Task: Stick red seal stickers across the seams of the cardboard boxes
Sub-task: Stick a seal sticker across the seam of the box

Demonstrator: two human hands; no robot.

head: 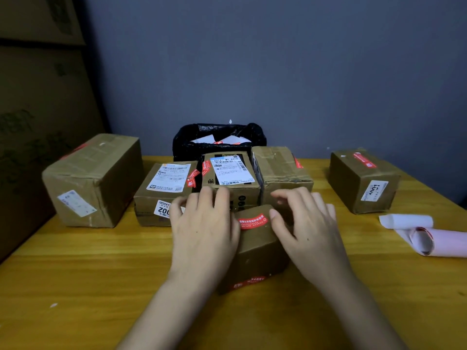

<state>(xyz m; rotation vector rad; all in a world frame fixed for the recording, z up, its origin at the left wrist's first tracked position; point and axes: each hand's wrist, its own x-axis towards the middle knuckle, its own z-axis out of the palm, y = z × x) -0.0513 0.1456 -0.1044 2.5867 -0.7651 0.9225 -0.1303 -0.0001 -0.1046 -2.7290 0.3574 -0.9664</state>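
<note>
Your left hand [203,231] lies on the left side of the small brown cardboard box [260,251] in front of you on the yellow wooden desk [88,274]. Its grip is wide: the fingers are nearly straight and rest flat over the top left edge of the box. Your right hand [308,228] is at the right side of the same box, also with a wide grip, the fingers loosely bent, and the thumb touches the right end of the red seal sticker [253,221] on the far part of the box top. A second red sticker [249,281] sits on the near lower edge of this box.

Just behind your hands stands a row of three brown boxes: one with a white shipping label [169,177], a middle one with a white and blue label [231,170], and a taped one [280,170] at the right. They stand close against the small box, so there is little space on its far side. Behind them is a black plastic bag [217,140] with white and red paper scraps inside.

A large brown box [93,180] stands well apart at the left, and another brown box with a red sticker on top [361,180] at the right. Near the right edge of the desk lies a curled white roll of sticker backing paper [427,238].
</note>
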